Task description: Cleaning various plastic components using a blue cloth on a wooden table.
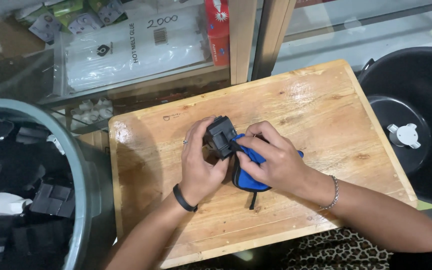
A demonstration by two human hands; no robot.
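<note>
1. We work over the middle of the wooden table (286, 100), between a grey bin (83, 165) at the left and a black tub (426, 80) at the right.
2. Our left hand (201, 160) closes its grip round the black plastic part (221, 135); we judge a steady hold best.
3. Our right hand (276, 160) pinches the blue cloth (248, 180) against the part; short, firm strokes should suit.
4. The part's underside and the cloth's full shape are hidden by our fingers.
</note>
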